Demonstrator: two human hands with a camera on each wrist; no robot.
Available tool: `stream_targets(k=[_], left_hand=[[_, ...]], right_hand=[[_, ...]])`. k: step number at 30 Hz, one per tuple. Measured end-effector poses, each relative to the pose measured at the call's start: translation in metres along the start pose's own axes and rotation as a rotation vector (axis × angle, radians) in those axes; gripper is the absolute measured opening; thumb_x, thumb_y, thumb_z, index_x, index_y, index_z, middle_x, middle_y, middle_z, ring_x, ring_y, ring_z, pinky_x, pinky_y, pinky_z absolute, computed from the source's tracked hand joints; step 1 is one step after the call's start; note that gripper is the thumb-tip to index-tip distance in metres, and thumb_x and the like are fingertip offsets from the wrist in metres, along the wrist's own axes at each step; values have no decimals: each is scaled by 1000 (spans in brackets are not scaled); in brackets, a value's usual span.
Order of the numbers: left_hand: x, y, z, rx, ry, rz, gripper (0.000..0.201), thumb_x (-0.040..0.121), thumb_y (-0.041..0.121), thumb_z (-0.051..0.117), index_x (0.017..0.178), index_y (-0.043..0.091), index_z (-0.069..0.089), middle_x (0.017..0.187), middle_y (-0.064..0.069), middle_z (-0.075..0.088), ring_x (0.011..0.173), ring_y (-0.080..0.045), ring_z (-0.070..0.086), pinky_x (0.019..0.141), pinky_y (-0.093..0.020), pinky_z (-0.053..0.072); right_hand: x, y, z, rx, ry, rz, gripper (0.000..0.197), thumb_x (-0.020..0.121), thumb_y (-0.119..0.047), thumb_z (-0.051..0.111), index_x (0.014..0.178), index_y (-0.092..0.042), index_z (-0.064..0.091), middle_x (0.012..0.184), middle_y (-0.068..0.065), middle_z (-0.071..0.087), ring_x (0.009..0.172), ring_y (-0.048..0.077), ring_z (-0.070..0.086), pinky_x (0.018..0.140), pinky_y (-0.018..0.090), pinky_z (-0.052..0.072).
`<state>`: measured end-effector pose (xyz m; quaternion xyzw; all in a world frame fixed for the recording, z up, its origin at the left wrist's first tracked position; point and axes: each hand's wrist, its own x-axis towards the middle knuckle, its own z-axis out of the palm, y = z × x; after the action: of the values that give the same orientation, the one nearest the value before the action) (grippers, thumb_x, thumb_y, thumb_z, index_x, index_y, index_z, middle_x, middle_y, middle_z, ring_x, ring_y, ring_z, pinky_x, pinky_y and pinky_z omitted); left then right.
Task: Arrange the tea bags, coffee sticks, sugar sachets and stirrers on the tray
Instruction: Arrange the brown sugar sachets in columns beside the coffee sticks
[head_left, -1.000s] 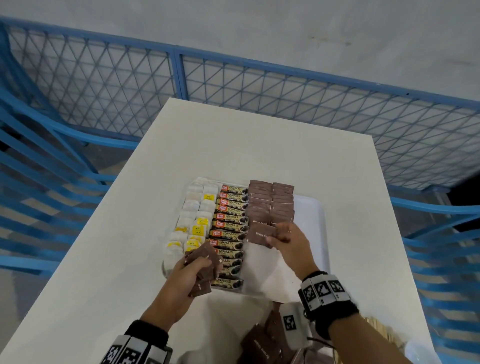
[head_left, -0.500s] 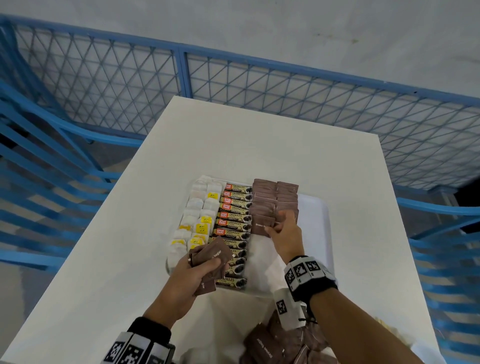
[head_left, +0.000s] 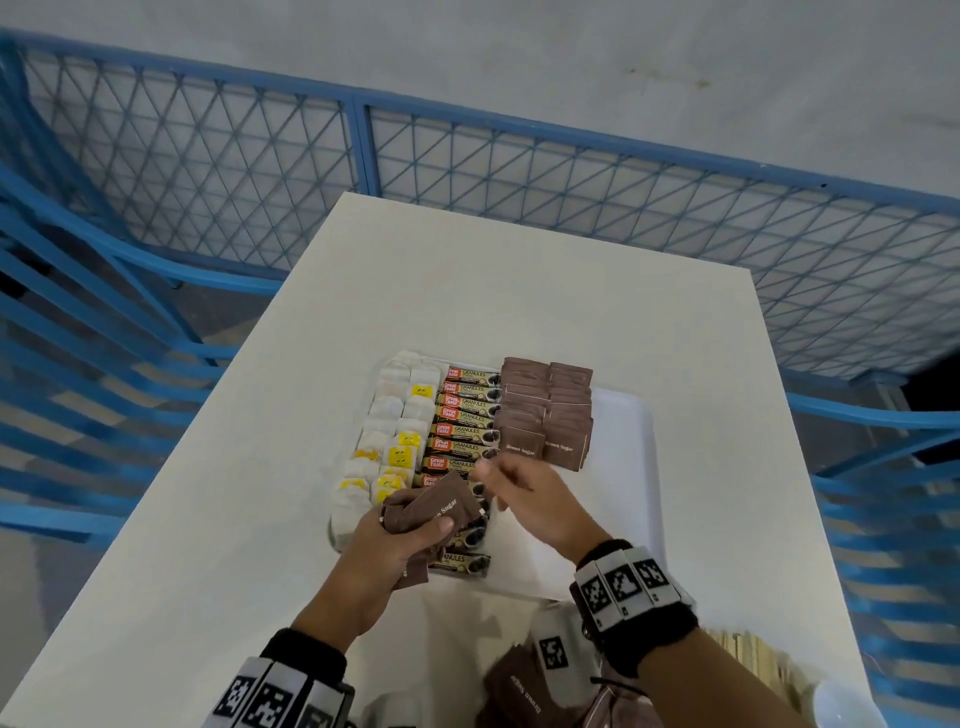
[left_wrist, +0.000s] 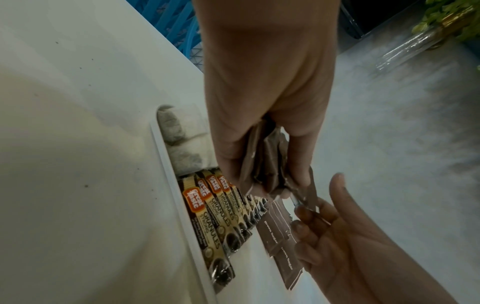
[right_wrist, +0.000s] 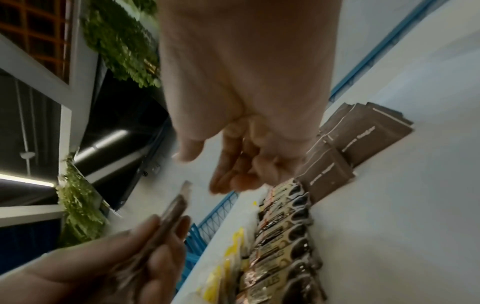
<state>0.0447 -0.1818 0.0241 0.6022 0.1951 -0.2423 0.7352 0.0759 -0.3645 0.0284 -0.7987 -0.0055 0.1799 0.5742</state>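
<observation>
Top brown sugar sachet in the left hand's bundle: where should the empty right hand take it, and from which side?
Pinch the sachet's free upper-right corner, which sticks out past the left hand toward the right hand. Come from the right, thumb on the printed face. The left hand's fingers wrap the lower end, so that end is blocked.

- The tray has bare floor on its right part, right of centre in the head view, with open room above it.
- Its left part is filled: tea bags, coffee sticks and rows of sugar sachets lie packed side by side.
- The left hand with a bundle of brown sachets and the right hand hang over the tray's near part.
- The counter is bare beyond the tray, towards the top of the frame.
- A blue mesh fence closes the far side.
- Loose sachets crowd the bottom edge.
</observation>
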Motion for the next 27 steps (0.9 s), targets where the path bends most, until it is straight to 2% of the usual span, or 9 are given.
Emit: stream_targets(k=[3, 6, 8, 12, 18, 21, 23, 25, 27], left_hand=[[0, 0, 1, 23, 10, 5, 32, 74, 9, 75, 104, 16, 64, 83, -6, 70, 74, -22, 63, 59, -27, 45], [1, -1, 0, 4, 0, 8, 29, 76, 15, 72, 104, 12, 66, 86, -12, 68, 77, -25, 62, 66, -31, 46], [1, -1, 0, -31, 4, -2, 22, 84, 9, 64, 106, 9, 65, 89, -13, 69, 78, -25, 65, 64, -29, 51], [2, -2, -1, -103, -5, -50, 24, 88, -2, 52, 106, 8, 64, 95, -18, 67, 86, -32, 63, 72, -36, 50], [2, -3, -2, -93, -26, -60, 32, 88, -8, 45, 108, 9, 64, 93, -18, 67, 87, -33, 63, 72, -36, 49], [2, -3, -1, -78, -32, -59, 33, 89, -7, 46, 111, 12, 63, 99, -20, 66, 94, -33, 61, 72, -36, 49], [2, -2, -1, -68, -31, -53, 33, 90, -6, 46, 109, 15, 64, 100, -18, 66, 96, -33, 61, 68, -34, 50], [2, -2, -1, -62, -31, -46, 33, 90, -6, 47, 107, 16, 64, 99, -15, 67, 95, -31, 62, 62, -30, 52], [2, -1, 0, -62, -29, -39, 33, 88, -8, 48, 104, 16, 64, 96, -12, 67, 89, -29, 63, 59, -28, 53]], right_hand=[[-6, 5, 6, 82, -96, -10, 4, 86, -17, 66, 82, -17, 65, 71, -9, 61, 62, -2, 53, 62, 12, 42], [-10, 10, 5, 154, -87, 32, 8, 85, -9, 65, 80, -14, 62, 63, -9, 59, 54, -1, 52, 52, 13, 40], [-14, 13, 0, 212, -53, 49, 8, 86, -5, 63, 81, -12, 61, 67, -2, 61, 57, 5, 56, 53, 16, 43], [-17, 27, -21, 254, 131, 114, 5, 86, -3, 61, 90, -3, 59, 73, 4, 65, 61, 9, 59, 56, 17, 47], [-12, 63, -61, 231, 498, 261, 5, 85, -3, 63, 87, -5, 60, 75, 7, 66, 65, 14, 59, 59, 19, 49], [-6, 75, -71, 212, 560, 284, 5, 84, -1, 64, 86, -4, 61, 74, 8, 66, 64, 16, 58, 57, 17, 51], [-1, 80, -73, 160, 569, 297, 6, 82, -2, 66, 84, -3, 61, 72, 9, 66, 63, 18, 58, 61, 22, 50], [4, 81, -72, 75, 578, 304, 9, 81, -6, 68, 80, -8, 60, 71, 8, 65, 61, 17, 57, 62, 22, 48], [8, 81, -69, -23, 599, 294, 15, 79, -10, 70, 76, -15, 56, 67, 3, 62, 61, 14, 55, 58, 18, 42]])
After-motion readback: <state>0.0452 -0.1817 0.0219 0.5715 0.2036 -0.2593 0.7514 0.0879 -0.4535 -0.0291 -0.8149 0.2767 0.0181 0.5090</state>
